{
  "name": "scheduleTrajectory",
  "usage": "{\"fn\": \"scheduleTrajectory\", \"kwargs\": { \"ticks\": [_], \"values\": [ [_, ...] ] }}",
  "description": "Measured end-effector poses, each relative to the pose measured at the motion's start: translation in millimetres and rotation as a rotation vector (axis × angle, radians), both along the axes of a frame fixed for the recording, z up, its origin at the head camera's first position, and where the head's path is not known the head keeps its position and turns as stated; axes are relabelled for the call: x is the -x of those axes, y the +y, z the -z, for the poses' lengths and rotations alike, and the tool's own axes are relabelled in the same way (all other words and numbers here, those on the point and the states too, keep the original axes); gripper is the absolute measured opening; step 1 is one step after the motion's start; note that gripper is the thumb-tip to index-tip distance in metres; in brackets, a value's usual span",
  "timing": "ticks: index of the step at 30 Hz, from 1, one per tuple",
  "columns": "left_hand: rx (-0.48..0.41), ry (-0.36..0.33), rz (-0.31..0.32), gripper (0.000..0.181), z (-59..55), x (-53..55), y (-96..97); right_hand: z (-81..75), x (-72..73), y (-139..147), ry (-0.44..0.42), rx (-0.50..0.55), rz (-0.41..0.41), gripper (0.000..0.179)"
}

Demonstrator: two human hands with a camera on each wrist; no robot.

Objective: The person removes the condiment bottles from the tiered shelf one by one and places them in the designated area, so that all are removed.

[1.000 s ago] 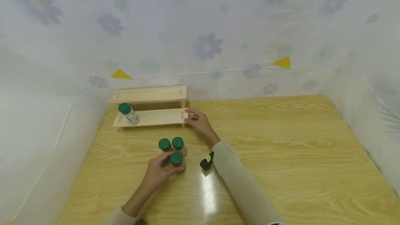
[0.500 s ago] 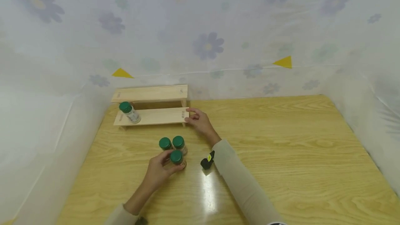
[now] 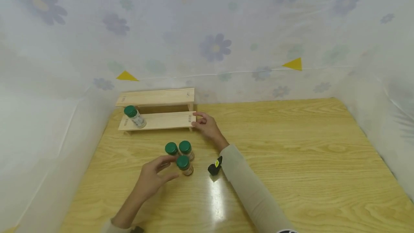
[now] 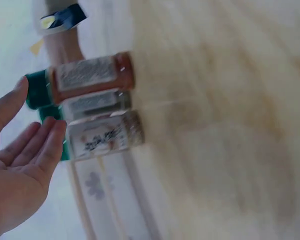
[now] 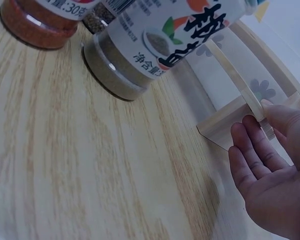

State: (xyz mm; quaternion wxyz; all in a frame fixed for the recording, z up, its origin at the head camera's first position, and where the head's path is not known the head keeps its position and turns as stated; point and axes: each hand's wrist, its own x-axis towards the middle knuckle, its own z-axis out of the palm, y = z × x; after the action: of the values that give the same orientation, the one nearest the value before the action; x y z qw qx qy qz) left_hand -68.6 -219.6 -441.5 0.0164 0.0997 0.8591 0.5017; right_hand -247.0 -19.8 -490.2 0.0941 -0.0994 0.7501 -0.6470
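Three spice jars with green lids stand close together on the table in the head view: a front jar (image 3: 185,166), a back-left jar (image 3: 171,149) and a back-right jar (image 3: 185,148). My left hand (image 3: 152,177) is just left of the front jar, its thumb and fingers spread apart and holding nothing. The left wrist view has the red-filled jar (image 4: 90,79) beyond the thumb tip. At the right end of the lower wooden shelf (image 3: 165,120), my right hand (image 3: 207,127) pinches the board's end between thumb and fingers. Another green-lidded jar (image 3: 137,119) stands on that shelf's left end.
Behind the lower shelf is a higher wooden shelf (image 3: 155,97), against the flowered curtain (image 3: 245,53). A small black object with a yellow mark (image 3: 214,167) is at the right sleeve. The wooden table (image 3: 291,154) extends to the right.
My left hand has let go of the front jar and drawn back to the left, its fingers opening. The jars and my right hand at the shelf end have stayed in place.
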Motion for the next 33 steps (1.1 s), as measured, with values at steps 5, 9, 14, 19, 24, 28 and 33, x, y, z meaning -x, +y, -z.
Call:
{"fn": "scheduleTrajectory", "kwargs": {
  "ticks": [5, 9, 14, 19, 24, 28, 33],
  "values": [
    [-0.039, 0.175, 0.035, 0.044, -20.8, 0.5, -9.8, -0.1, 0.9, 0.0, 0.000, 0.002, 0.005, 0.039],
    [-0.091, 0.300, -0.031, 0.044, -37.5, 6.2, -16.3, 0.2, 1.6, 0.3, -0.005, 0.008, 0.002, 0.040],
    [-0.176, 0.402, -0.165, 0.046, -47.9, 22.2, -31.9, 0.3, 1.8, 0.7, -0.010, 0.019, -0.002, 0.040],
    [-0.203, 0.436, -0.322, 0.045, -52.9, 43.7, -55.5, 1.4, 3.0, 0.3, -0.011, 0.027, -0.007, 0.040],
    [-0.191, 0.383, -0.501, 0.041, -54.2, 64.1, -75.5, -0.3, 0.8, 1.1, -0.006, 0.029, -0.025, 0.040],
    [-0.137, 0.315, -0.590, 0.043, -54.1, 75.0, -83.5, 0.6, -0.8, 0.6, -0.008, 0.022, -0.020, 0.040],
    [-0.035, 0.236, -0.634, 0.051, -52.0, 91.4, -93.3, 6.1, 2.6, 1.8, -0.019, 0.036, -0.006, 0.041]
  ]
}}
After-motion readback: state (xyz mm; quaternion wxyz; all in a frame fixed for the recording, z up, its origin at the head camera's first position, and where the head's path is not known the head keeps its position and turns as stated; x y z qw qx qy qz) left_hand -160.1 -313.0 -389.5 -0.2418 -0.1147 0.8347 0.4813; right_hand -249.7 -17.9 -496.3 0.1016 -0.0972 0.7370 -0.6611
